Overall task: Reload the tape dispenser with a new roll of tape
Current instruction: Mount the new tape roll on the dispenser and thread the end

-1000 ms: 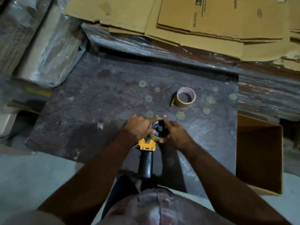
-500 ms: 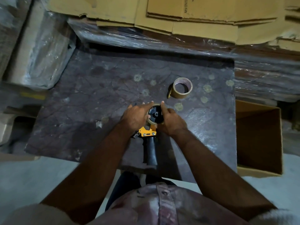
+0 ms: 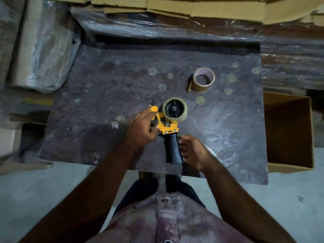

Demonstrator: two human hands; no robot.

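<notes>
Two hands meet at a tape dispenser [image 3: 168, 126] lying near the middle of a dark, mottled surface [image 3: 219, 137]. The left hand [image 3: 142, 128] curls over the yellow front of the frame, fingers closed on it from the left side. The right hand [image 3: 192, 151] sits against the right side of the black handle [image 3: 172, 149], fingers bent toward it; whether they fully grip it cannot be told.

A roll [image 3: 174, 109] of clear tape already sits on the dispenser's black hub, so the loading step looks done. The step in hand appears to be threading: the next move likely calls for finding the loose end of the tape and drawing it through the yellow front, past the roller and blade, while the handle is kept steady. No loose end can be made out.

The dispenser lies on its side, hub facing up. Its long axis runs from the person outward, handle nearest the body, roll at the far end, and the yellow front angled away to the left.

Beyond it, well apart to the right, a brown, nearly spent roll [image 3: 203, 79] lies flat. An open box [image 3: 289, 132] stands beside the surface on the right. Flattened cardboard [image 3: 192, 7] and plastic-wrapped bundles [image 3: 43, 50] crowd the far and left sides.
</notes>
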